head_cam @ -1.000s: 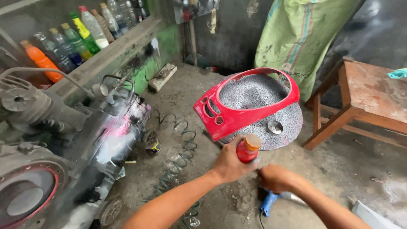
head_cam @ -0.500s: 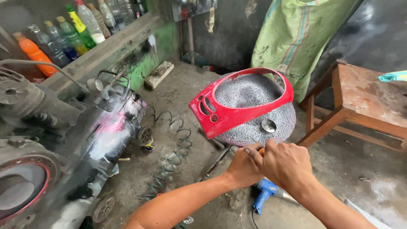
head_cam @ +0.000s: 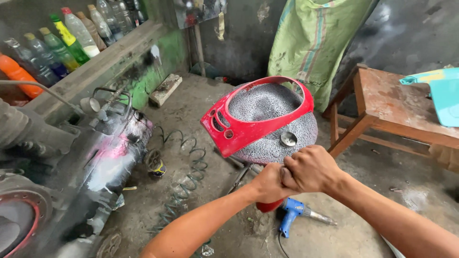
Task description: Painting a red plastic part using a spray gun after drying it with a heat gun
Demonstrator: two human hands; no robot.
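Note:
My left hand [head_cam: 266, 184] grips a small red container [head_cam: 268, 206], whose rounded bottom shows below my fist. My right hand [head_cam: 311, 168] is closed over its top, pressed against the left hand. Just beyond both hands a red scooter headlight cover [head_cam: 253, 124] rests on a round grey speckled stand [head_cam: 277, 138] with a small metal cap [head_cam: 288, 139] on it. A blue spray gun [head_cam: 294, 212] lies on the concrete floor under my hands.
An air compressor tank [head_cam: 103, 157] with paint overspray lies at the left, its coiled hose [head_cam: 189, 174] on the floor. Coloured bottles [head_cam: 57, 45] line a shelf at upper left. A wooden table [head_cam: 406, 110] with a turquoise panel [head_cam: 440, 93] stands right; a green sack [head_cam: 315, 43] hangs behind.
My right hand came up from the floor near the spray gun and closed over the top of the red container held in my left hand. The view shifted slightly.

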